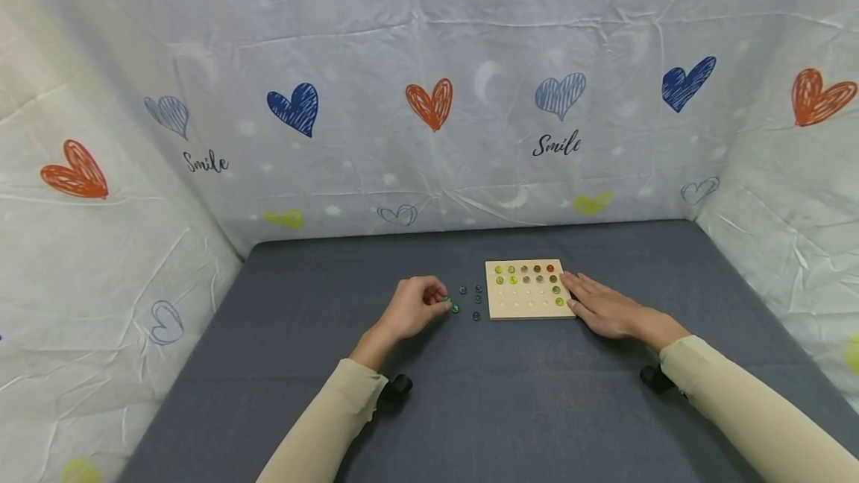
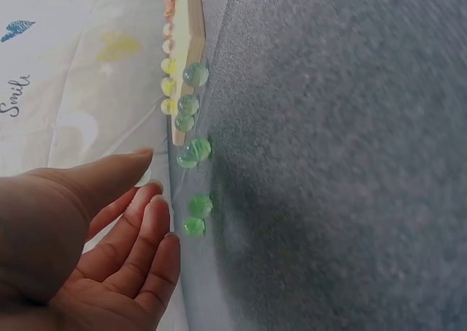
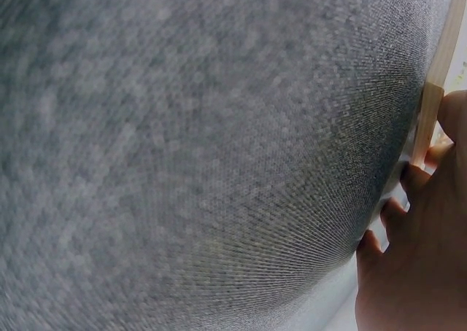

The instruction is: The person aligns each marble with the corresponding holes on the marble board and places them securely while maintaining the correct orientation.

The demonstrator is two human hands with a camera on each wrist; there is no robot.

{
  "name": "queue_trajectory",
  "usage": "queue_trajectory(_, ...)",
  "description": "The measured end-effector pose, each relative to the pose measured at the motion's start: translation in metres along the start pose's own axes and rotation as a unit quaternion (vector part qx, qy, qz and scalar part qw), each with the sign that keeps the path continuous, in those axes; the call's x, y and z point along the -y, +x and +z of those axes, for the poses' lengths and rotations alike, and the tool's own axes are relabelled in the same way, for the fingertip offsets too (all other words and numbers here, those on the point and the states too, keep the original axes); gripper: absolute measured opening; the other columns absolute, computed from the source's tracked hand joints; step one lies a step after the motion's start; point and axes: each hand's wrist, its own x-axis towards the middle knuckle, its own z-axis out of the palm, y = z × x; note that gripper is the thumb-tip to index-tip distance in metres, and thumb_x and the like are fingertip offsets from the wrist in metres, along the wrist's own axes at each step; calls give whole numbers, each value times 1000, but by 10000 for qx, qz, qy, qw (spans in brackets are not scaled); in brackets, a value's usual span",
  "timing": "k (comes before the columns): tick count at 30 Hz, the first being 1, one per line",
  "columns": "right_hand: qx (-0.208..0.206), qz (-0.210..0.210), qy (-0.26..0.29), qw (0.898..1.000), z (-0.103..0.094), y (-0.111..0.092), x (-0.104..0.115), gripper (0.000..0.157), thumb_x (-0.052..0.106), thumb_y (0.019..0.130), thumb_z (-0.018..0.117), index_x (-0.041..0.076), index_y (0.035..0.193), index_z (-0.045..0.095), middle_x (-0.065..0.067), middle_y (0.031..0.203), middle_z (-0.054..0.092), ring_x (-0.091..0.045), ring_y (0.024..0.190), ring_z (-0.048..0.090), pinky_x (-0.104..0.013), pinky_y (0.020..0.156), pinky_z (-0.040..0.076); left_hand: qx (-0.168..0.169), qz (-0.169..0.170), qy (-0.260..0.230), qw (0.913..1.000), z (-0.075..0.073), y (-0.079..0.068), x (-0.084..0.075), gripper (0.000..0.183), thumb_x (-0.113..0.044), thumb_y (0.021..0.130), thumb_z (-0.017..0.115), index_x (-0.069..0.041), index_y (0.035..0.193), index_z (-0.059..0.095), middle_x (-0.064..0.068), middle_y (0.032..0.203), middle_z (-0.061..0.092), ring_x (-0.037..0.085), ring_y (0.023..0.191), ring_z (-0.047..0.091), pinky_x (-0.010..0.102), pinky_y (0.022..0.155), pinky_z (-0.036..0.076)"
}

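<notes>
My left hand (image 1: pixel 411 308) is low over the dark table, thumb and fingertips pinching a small green marble (image 1: pixel 447 299); in the left wrist view this marble (image 2: pixel 144 178) shows pale between thumb and index finger. Several loose green marbles (image 2: pixel 194 150) lie beside and beyond the fingertips, toward the pale wooden board (image 1: pixel 530 311). Yellow-green, clear, brown and red marbles fill the board's two far rows, and two more sit in its right column; bare hollows show elsewhere. My right hand (image 1: pixel 607 310) lies with straight fingers against the board's right edge (image 3: pixel 430 119).
A dark grey cloth covers the table (image 1: pixel 510 408). Behind it and at both sides hangs a pale curtain (image 1: pixel 470 170) printed with hearts. Black wrist cameras sit under both cuffs, the left camera (image 1: pixel 400 384) close above the tabletop.
</notes>
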Motion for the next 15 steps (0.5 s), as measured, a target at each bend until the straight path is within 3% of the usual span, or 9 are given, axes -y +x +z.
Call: queue_trajectory(15, -27, -42, -2, 10000, 6, 3, -11, 62, 36, 113, 32, 1, 162, 17, -22, 168, 15, -46, 154, 12, -61, 121, 16, 156, 93, -95, 9998, 12, 11, -16, 8, -9, 92, 78, -6, 97, 73, 1, 84, 67, 10, 74, 60, 29, 68, 52)
